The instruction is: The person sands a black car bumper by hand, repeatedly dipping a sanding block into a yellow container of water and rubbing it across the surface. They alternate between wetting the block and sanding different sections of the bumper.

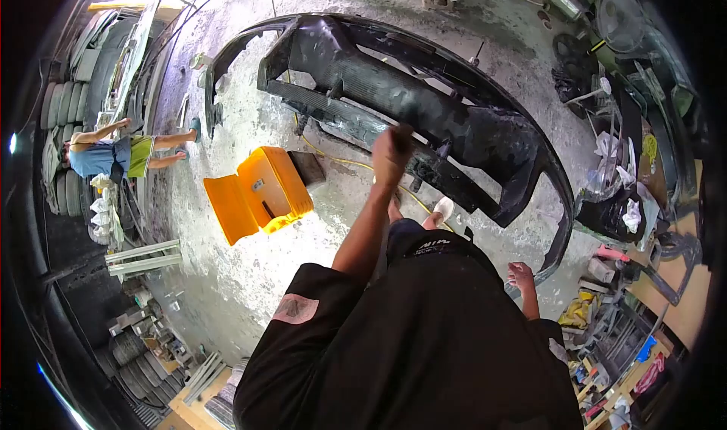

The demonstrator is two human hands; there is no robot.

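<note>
A large black car bumper [394,89], curved and partly carbon-patterned, lies in front of me across the floor. My left hand [391,159] is closed in a fist around a small dark object [402,133], right over the bumper's near lower bar. Most of that object is covered by the fingers, and I cannot tell its kind. Down at my side, my right hand [520,276] has its fingers curled in, close to the bumper's right end. Nothing shows in it.
An open orange case [274,191] sits on the floor to the left, with a dark block [307,169] behind it. A yellow hose runs under the bumper. Another person [113,150] is at the far left by stacked tires [64,104]. Clutter lines the right side.
</note>
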